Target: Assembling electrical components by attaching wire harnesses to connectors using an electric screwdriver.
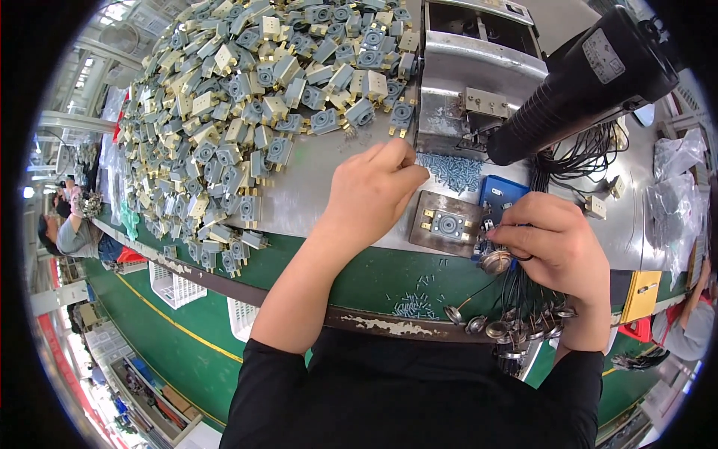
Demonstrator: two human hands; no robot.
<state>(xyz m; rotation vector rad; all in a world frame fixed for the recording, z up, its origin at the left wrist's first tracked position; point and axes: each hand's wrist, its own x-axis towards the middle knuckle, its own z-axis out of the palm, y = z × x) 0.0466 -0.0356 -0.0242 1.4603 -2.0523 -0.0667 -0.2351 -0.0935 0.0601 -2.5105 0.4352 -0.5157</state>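
My left hand [374,183] is closed, its thumb and forefinger pinched together at the edge of a heap of small blue-grey screws [458,173]. Whatever lies between those fingertips is hidden. A grey switch-like housing [448,224] with gold terminals sits in a square metal fixture [422,238] between my hands. My right hand [557,239] pinches a small metal part [490,227] over a blue block [502,191]. A round metal disc [495,260] hangs just below those fingers, near a thin dark wire.
Grey-and-cream housings [224,112] form a large pile at left. A metal machine [479,75] and black cylindrical tool [576,90] stand ahead. Wired metal discs [516,329] hang over the near edge, beside loose screws [415,305]. Black cables [576,161] lie at right.
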